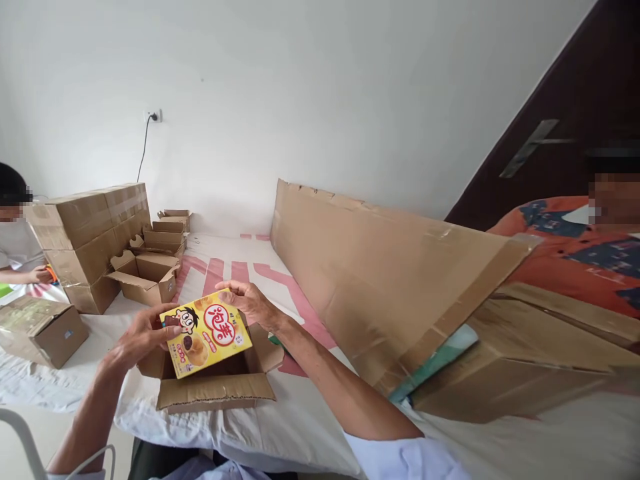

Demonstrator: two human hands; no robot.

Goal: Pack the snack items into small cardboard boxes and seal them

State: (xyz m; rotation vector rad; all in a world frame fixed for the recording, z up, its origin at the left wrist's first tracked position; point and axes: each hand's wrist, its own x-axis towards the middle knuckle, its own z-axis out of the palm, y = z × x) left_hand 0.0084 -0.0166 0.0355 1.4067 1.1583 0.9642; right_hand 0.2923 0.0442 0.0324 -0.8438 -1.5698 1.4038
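Indoors, held yellow box, white cloth, pale wall

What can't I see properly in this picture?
All in the head view:
- Much of the inside of the open carton: the yellow box covers it.
- The yellow box's back: it faces away.
- Some fingertips of the left hand: they're behind the yellow box.
- The yellow box's tiniest print: too small.
- Part of the person in white: cut off by the left edge.
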